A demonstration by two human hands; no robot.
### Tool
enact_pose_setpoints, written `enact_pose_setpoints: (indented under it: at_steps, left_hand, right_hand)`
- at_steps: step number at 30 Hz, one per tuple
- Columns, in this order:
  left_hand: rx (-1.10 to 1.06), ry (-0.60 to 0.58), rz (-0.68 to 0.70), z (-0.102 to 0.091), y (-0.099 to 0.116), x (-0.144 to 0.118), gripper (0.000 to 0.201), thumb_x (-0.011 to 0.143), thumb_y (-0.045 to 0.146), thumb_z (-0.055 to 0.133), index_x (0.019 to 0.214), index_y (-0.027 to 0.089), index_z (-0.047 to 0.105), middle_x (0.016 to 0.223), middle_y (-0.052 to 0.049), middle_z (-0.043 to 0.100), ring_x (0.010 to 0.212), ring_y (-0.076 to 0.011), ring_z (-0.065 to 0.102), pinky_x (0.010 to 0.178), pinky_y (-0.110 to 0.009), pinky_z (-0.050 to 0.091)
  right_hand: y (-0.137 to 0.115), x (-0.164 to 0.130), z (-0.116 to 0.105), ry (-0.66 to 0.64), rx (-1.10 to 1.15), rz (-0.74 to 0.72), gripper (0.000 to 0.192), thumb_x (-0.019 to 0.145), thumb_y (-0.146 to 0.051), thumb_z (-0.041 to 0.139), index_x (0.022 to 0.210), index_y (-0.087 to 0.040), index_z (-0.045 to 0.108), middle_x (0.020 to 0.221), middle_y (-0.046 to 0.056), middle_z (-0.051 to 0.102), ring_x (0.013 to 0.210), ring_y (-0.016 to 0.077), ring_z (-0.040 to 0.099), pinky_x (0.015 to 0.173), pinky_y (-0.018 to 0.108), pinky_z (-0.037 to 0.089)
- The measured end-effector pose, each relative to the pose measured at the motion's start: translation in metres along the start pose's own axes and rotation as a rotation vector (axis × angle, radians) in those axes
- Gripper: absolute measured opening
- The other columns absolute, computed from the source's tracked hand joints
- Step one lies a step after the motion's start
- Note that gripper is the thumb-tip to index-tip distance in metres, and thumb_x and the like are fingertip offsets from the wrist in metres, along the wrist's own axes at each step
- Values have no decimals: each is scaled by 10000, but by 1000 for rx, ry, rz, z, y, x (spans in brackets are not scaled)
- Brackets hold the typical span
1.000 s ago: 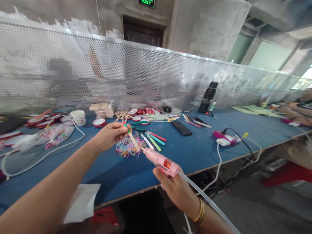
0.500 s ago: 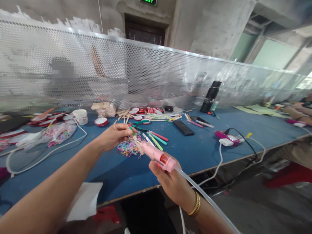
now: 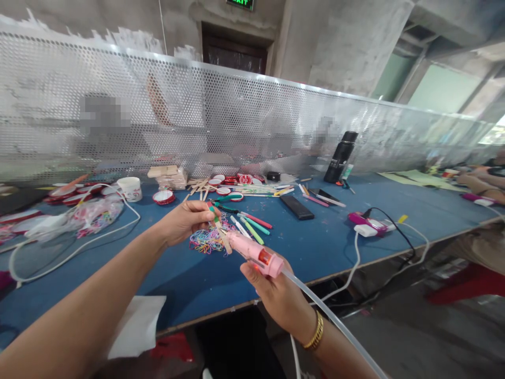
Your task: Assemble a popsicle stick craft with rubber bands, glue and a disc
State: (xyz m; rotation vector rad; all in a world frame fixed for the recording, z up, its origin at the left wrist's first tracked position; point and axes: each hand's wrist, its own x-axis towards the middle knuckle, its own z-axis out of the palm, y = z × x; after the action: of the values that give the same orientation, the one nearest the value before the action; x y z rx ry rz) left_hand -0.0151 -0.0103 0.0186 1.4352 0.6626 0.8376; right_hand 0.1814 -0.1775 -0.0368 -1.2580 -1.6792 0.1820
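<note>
My left hand (image 3: 192, 220) pinches the upper end of a flat wooden craft stick (image 3: 224, 239), which carries green and red colour near my fingertips. Wrapped around a pink hot glue gun (image 3: 250, 248) is my right hand (image 3: 278, 295). The gun's nozzle points at the stick and seems to touch it, though I cannot tell for sure. A long translucent glue stick (image 3: 335, 322) runs out of the gun's back end. Behind and below the stick lies a tangled heap of coloured loops (image 3: 205, 241). Several markers (image 3: 252, 227) lie just beyond the gun.
On the blue table (image 3: 315, 247) are a paper cup (image 3: 129, 189), green-handled pliers (image 3: 226, 199), a black phone (image 3: 296, 207), a black bottle (image 3: 341, 157) and a purple power strip (image 3: 367, 223) with cables. A perforated metal panel (image 3: 244, 116) stands behind. Another person's arm (image 3: 481, 184) rests far right.
Both hands stay almost where they were. The lower end of the craft stick and the gun's tip have shifted very slightly.
</note>
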Motion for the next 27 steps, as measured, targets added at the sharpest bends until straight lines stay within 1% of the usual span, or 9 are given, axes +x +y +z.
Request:
enact_pose_setpoints:
  at_steps: [4,7,10,16,19,23,27]
  left_hand:
    - [9,-4,3,1,0,-1,189,595,274,872,728,173,784,878,-76,739,622,-85,575,535,-189,459]
    - [15,-11,0,1,0,-1,189,586,279,876,713,176,782,861,-75,739,617,-87,569,529,-190,459]
    - [20,-14,-3,1,0,-1,181,589,274,873,709,173,782,815,-67,732,593,-75,553,525,-180,460]
    - [-13,4,-8,1,1,0,157,593,240,868,696,165,777,799,-69,728,589,-78,569,509,-171,464]
    - [-50,6,-9,0,1,0,184,575,242,881,696,155,774,774,-59,719,554,-60,551,495,-159,461]
    - [-77,7,-14,-2,0,2,169,584,225,877,685,148,766,774,-52,718,550,-53,551,502,-156,470]
    - [-115,41,-17,-4,-2,3,164,583,214,875,684,148,764,808,-58,724,597,-68,587,523,-160,481]
  right_hand:
    - [-1,1,0,12,4,11,447,956,-547,447,930,-173,690,771,57,645,774,180,612,707,285,497]
    - [-2,1,-1,-5,26,26,429,954,-538,461,950,-174,689,716,43,625,732,172,613,666,271,495]
    - [-1,1,-1,-16,28,40,415,953,-527,472,972,-174,689,705,39,623,719,169,617,654,267,496]
    - [3,-2,-1,35,3,-4,403,953,-524,477,993,-184,690,812,64,677,785,186,640,729,294,518]
    - [4,-4,-1,22,-11,-12,395,957,-516,474,980,-187,692,852,67,691,806,191,645,760,309,520]
    - [4,-6,-2,-5,-27,-8,386,961,-510,471,1014,-197,689,910,69,694,853,191,648,811,322,519]
    - [5,-8,-2,-7,-46,-16,394,966,-512,458,1003,-198,693,896,68,689,840,188,646,793,319,517]
